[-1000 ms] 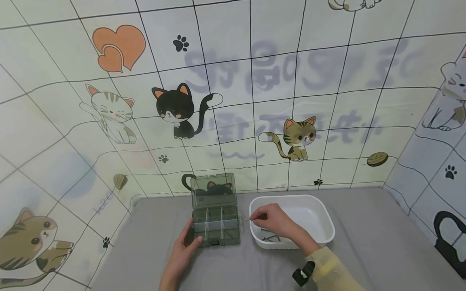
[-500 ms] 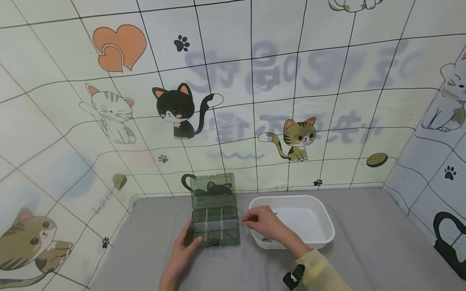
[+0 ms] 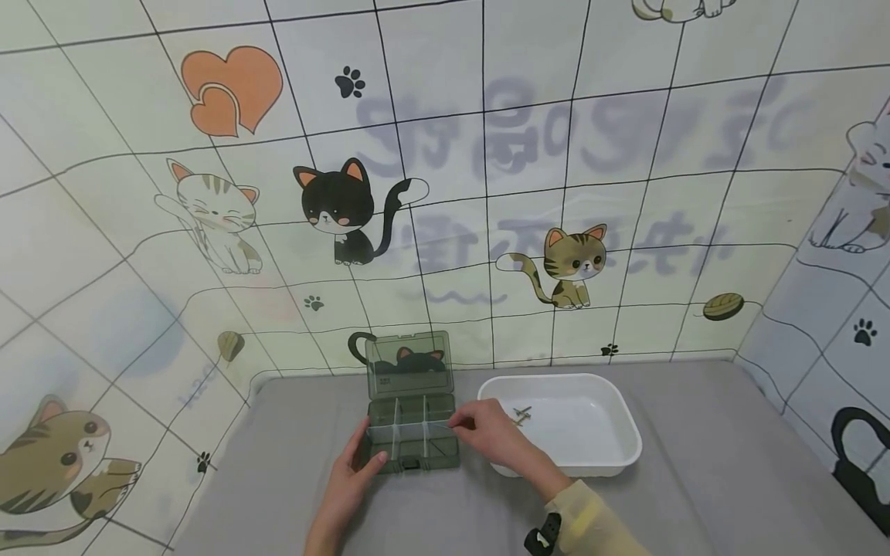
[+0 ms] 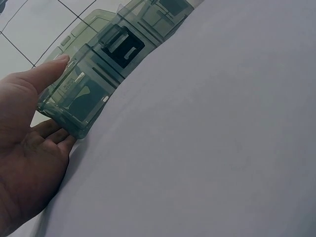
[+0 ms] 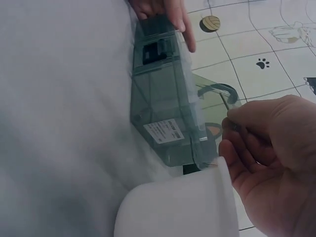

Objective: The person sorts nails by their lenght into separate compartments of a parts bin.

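The right hand (image 3: 494,436) had shifted left off the white tray (image 3: 587,425) to the right edge of the open green 6-compartment box (image 3: 438,465), bringing its pinched thin metal pin (image 5: 224,101) beside the cells; the left hand (image 3: 348,472) gripped the box's left side.

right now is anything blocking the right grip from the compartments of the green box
Nothing visible: the right grip, pinching a thin piece, is at the right edge of the green box, whose lid stands open at the back.
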`<state>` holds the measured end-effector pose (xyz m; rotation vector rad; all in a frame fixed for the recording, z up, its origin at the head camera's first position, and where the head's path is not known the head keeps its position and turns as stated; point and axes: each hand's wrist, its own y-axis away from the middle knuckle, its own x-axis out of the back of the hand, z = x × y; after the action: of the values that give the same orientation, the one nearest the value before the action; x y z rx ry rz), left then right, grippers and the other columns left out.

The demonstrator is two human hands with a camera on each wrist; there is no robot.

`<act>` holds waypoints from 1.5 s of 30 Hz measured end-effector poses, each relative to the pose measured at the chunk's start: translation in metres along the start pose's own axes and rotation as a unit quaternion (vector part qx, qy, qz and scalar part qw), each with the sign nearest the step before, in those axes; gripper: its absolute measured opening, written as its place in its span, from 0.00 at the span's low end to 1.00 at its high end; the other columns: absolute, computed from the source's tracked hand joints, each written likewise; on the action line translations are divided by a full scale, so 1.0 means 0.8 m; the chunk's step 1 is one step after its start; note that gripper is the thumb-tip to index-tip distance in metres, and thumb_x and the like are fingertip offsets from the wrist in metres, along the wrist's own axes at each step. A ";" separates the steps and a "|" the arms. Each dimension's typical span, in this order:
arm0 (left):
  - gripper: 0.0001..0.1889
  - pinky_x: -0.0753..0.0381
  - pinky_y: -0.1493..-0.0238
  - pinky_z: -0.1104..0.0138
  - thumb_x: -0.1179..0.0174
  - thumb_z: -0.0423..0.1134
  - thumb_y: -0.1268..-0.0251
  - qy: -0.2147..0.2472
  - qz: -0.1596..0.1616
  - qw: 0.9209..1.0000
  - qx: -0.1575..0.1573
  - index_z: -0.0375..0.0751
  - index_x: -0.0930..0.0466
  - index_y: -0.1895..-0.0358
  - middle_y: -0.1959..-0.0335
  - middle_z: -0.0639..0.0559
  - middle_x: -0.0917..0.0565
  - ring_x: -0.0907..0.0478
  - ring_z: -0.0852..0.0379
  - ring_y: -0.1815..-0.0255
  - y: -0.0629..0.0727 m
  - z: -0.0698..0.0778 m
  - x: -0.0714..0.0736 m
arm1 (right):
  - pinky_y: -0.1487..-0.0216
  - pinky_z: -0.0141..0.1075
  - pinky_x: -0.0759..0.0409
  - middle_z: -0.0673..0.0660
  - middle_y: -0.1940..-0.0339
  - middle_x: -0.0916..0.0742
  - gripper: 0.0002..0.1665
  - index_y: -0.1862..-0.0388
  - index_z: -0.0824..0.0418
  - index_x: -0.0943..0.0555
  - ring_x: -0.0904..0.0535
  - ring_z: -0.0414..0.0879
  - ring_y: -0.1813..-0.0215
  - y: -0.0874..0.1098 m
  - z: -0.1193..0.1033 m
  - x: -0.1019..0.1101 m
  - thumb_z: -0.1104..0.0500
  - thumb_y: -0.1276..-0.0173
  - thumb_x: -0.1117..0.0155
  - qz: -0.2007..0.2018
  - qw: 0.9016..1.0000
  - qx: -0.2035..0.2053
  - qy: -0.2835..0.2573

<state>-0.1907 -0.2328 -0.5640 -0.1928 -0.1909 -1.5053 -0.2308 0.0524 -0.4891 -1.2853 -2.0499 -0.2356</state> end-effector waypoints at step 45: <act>0.41 0.48 0.22 0.49 0.32 0.42 0.30 -0.021 0.007 1.000 -0.004 0.41 0.42 0.19 0.18 0.40 0.45 0.55 0.41 0.17 0.000 -0.002 0.002 | 0.62 0.33 0.18 0.50 0.63 0.12 0.09 0.58 0.63 0.12 0.19 0.39 0.64 0.039 0.044 0.044 0.67 0.38 0.25 0.039 0.999 0.009 -0.005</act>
<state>-0.1909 -0.2344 -0.5652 -0.2313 -0.2158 -1.4889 -0.2299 0.1106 -0.4992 -1.3531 -2.0010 -0.1754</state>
